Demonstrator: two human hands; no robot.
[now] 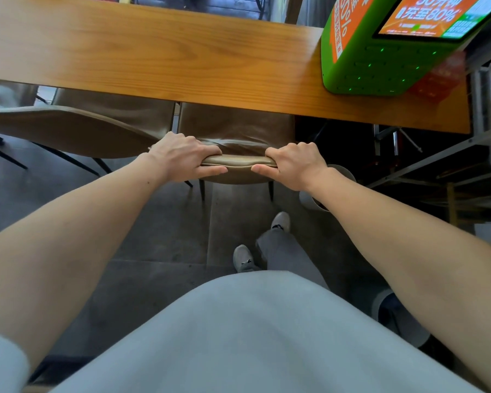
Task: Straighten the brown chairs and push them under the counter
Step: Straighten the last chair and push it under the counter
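**Both hands on the chair, seat half under**

The chair [236, 129] sits straight ahead of us, its seat partly beneath the tabletop [153, 52] and its backrest rail running left to right. Our left hand [182, 158] and right hand [295, 165] grip the rail at either end, equally near, fingers [207, 150] curled over the top. We judge the push goes straight forward. A second chair [68, 129] stands skewed just to the left.

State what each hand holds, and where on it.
Both the left hand and right hand grip one brown chair by the top edge of its backrest.
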